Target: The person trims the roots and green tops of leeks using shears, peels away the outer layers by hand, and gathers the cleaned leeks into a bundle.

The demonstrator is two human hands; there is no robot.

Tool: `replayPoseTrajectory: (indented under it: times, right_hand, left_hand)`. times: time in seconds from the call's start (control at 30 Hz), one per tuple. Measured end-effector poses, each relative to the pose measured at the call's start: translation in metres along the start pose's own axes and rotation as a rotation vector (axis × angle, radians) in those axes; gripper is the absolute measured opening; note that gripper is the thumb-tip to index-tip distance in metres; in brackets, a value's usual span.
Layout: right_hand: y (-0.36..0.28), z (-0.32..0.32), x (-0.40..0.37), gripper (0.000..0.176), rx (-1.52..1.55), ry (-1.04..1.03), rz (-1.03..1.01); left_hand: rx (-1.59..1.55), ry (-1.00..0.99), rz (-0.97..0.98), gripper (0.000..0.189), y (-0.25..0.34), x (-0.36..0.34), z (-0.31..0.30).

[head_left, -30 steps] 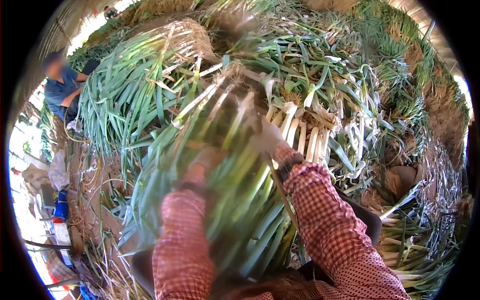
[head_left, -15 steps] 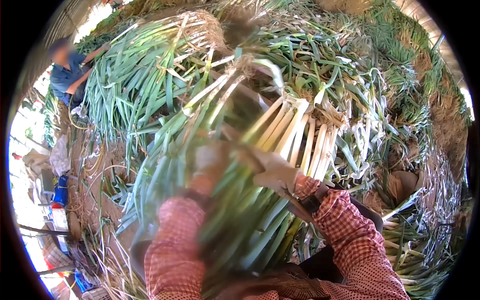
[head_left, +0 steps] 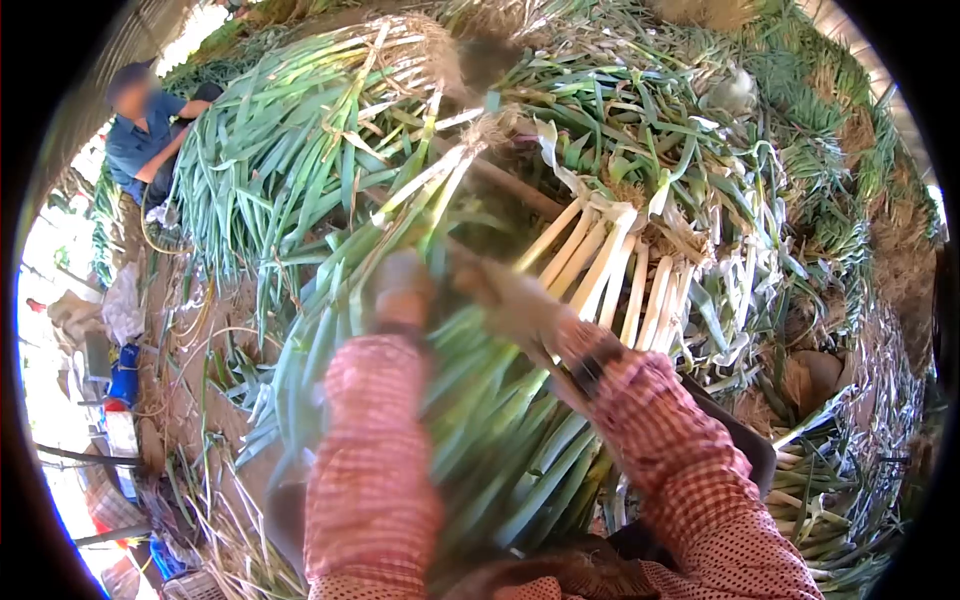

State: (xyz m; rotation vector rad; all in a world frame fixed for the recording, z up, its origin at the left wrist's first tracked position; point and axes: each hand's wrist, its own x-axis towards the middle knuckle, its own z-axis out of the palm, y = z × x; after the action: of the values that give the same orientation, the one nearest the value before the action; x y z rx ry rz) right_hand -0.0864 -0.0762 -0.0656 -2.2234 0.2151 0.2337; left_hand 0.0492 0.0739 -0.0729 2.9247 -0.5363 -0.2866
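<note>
Leek heap [head_left: 270, 160]: leaves hang over its left and near edges, roots gather at its far right corner, seemingly to keep the stalks aligned. Pale stalks [head_left: 600, 255]: side by side just beyond the right hand [head_left: 528, 308], probably for easy picking. Rooted leeks [head_left: 450, 180]: beyond the left hand [head_left: 402, 278]. Thin rod or hose [head_left: 570, 390]: beside the right wrist. Both hands: blurred over leaves; we cannot tell their grip. Writing: we read none.
</note>
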Motion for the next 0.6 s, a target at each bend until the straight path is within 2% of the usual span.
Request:
replayPoseTrajectory:
  times: [0.03, 0.07, 0.13, 0.17, 0.2, 0.27, 0.37, 0.47, 0.5, 0.57, 0.6]
  right_hand:
    - [0.007, 0.002, -0.02, 0.077, 0.02, 0.01, -0.028]
    - [0.013, 0.003, -0.041, 0.075, 0.04, 0.02, -0.057]
    - [-0.019, -0.028, -0.088, 0.08, 0.074, -0.059, 0.206]
    - [-0.012, -0.028, -0.093, 0.084, 0.076, 0.048, 0.264]
    - [0.007, -0.02, -0.092, 0.084, 0.069, 0.135, 0.217]
    - [-0.006, -0.028, -0.098, 0.081, 0.092, 0.053, 0.206]
    - [-0.002, -0.028, -0.081, 0.075, 0.078, 0.162, 0.249]
    - [-0.007, -0.038, -0.09, 0.07, 0.018, 0.11, 0.226]
    - [-0.012, -0.038, -0.102, 0.071, 0.096, 0.029, 0.217]
    - [0.011, -0.016, -0.12, 0.074, 0.046, 0.004, 0.04]
    - [0.005, -0.016, -0.132, 0.074, -0.021, 0.003, 0.022]
  left_hand:
    - [-0.119, -0.016, 0.022, 0.059, -0.003, -0.005, -0.005]
    - [-0.11, -0.053, 0.03, 0.059, 0.001, -0.012, -0.008]
    - [-0.084, -0.131, 0.055, 0.06, 0.015, -0.033, -0.011]
    - [-0.099, -0.146, 0.116, 0.061, 0.019, -0.044, -0.009]
    - [-0.099, -0.214, 0.134, 0.057, 0.027, -0.053, -0.008]
    - [0.022, -0.18, 0.137, 0.055, 0.034, -0.059, 0.013]
    - [0.013, -0.24, 0.141, 0.053, 0.043, -0.074, 0.0]
    - [0.029, -0.253, 0.131, 0.055, 0.037, -0.071, 0.005]
    - [0.023, -0.261, 0.153, 0.056, 0.036, -0.07, 0.002]
    - [0.006, -0.283, 0.207, 0.058, 0.035, -0.072, -0.001]
    - [0.032, -0.286, 0.291, 0.059, 0.036, -0.076, -0.007]
